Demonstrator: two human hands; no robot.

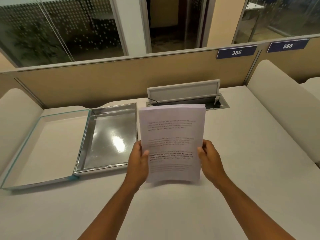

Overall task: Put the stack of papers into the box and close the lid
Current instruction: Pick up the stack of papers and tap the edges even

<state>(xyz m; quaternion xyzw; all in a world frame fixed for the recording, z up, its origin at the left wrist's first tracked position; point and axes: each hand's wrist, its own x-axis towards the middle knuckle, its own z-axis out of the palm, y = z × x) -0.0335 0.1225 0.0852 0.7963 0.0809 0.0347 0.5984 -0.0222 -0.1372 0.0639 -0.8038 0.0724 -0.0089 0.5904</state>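
Holding the stack of papers (170, 142) up off the desk (242, 153), I have one hand on each long edge. My left hand (139, 161) clasps the left edge low down, thumb lying across the printed face and the other fingers hidden behind the sheets. My right hand (210, 158) clasps the right edge at about the same height, thumb on the front. The stack tilts back toward me, its top edge raised and its bottom edge curling slightly above the desk surface; I can see blocks of printed text on the top sheet but they are too blurred to read.

To the left of the papers lies the box (109, 137), open and flat on the desk. Its tray has a shiny silver lining that catches a bright reflection, and nothing sits inside it. The lid (45, 146) is folded out flat to the left of the tray, pale inside with a teal edge. The papers hang just beside the tray's right wall, not over it.

Behind the papers a cable hatch (187, 94) in the desk stands with its flap raised. On the partition (112, 80) beyond are two blue number plates, 385 (236, 52) and 386 (287, 46).
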